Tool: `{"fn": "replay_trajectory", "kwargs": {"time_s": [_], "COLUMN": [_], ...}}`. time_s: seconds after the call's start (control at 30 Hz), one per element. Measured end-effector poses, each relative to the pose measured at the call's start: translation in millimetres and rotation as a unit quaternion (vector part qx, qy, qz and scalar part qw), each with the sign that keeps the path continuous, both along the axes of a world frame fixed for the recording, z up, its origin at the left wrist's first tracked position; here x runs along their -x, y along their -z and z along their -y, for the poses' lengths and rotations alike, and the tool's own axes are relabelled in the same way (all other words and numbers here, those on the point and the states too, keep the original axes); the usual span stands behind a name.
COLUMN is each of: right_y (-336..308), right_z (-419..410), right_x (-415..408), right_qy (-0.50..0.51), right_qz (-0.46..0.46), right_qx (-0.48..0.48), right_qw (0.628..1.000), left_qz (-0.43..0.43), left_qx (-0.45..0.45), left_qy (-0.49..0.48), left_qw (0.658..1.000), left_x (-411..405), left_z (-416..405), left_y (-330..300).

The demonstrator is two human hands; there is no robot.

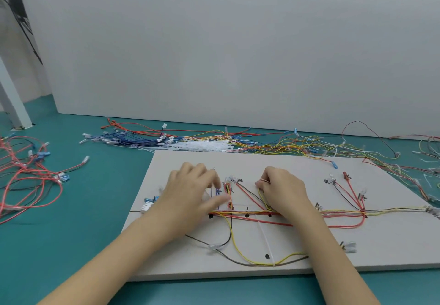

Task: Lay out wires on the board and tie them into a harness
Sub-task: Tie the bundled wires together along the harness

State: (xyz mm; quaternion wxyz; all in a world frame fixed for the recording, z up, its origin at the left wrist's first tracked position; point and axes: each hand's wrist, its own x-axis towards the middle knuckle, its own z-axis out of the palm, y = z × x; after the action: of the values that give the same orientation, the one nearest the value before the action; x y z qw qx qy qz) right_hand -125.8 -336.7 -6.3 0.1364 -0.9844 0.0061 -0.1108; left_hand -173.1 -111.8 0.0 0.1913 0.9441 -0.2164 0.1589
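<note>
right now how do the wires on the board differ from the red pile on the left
The wires on the board run in straight routed lines, in mixed colours, under both hands. The red pile lies in loose tangled loops on the table, mostly red, untouched. Both carry small connectors at their ends.

The tabletop [95, 209] is teal. On it the board [285, 162] is pale grey with black marks and dots. Red, yellow, black and brown wires [333, 214] cross the board; beyond its far edge lie white cable ties [202, 146] and blue wires [133, 138].
</note>
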Motion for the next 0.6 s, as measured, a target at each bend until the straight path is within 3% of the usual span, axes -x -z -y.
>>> {"fn": "replay_trajectory", "kwargs": {"time_s": [0.17,0.3,0.6], "right_y": [0.3,3.8,4.2], "right_z": [2.0,-2.2,-7.5], "right_x": [-2.1,-2.7,-1.3], "right_qy": [-0.014,-0.025,-0.029], "right_qz": [-0.014,-0.019,-0.019], "right_qx": [0.017,0.023,-0.007], "right_qw": [1.0,0.999,0.999], "left_qz": [-0.013,-0.137,-0.073], "left_qx": [-0.122,-0.035,-0.039], "left_qy": [0.066,0.026,-0.002], "left_qw": [0.99,0.99,0.997], "left_x": [14.5,9.6,10.9], "left_z": [14.6,27.2,35.5], "left_y": [10.2,7.9,16.5]}}
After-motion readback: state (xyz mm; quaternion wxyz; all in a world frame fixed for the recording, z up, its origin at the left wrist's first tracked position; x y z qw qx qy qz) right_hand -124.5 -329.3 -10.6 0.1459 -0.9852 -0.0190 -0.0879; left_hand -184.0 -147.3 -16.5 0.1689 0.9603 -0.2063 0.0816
